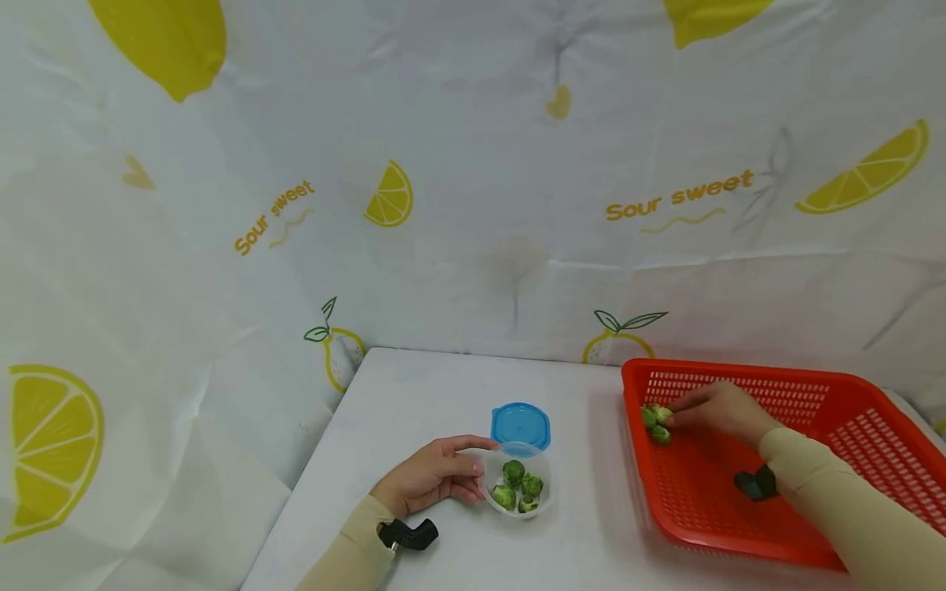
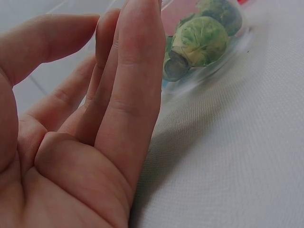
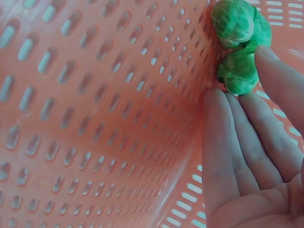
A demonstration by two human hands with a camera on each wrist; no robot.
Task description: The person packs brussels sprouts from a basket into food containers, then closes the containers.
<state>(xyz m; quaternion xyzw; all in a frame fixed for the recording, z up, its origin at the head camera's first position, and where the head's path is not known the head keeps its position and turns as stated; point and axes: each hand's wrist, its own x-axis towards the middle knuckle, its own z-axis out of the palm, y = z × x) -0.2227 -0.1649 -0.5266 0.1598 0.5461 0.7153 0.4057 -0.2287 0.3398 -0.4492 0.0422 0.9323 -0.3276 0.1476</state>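
Observation:
On the white table stands a small clear round bowl point(image 1: 543, 469) holding several green Brussels sprouts point(image 1: 513, 472). My left hand point(image 1: 438, 476) rests at its left side, its fingers fairly straight and touching the rim; sprouts point(image 2: 202, 40) show beyond those fingers in the left wrist view. My right hand point(image 1: 720, 410) reaches into a red plastic basket point(image 1: 695, 538), at the left inner wall. There it pinches a Brussels sprout point(image 3: 237, 73) between thumb and fingertips. Other sprouts point(image 3: 232, 23) lie against it by the slotted wall.
A blue lid point(image 1: 521, 424) lies flat just behind the bowl. The basket's raised left rim point(image 1: 637, 443) stands between the bowl and the right hand. A white cloth with printed lemons point(image 1: 473, 246) hangs behind the table point(image 1: 421, 394) and on its left.

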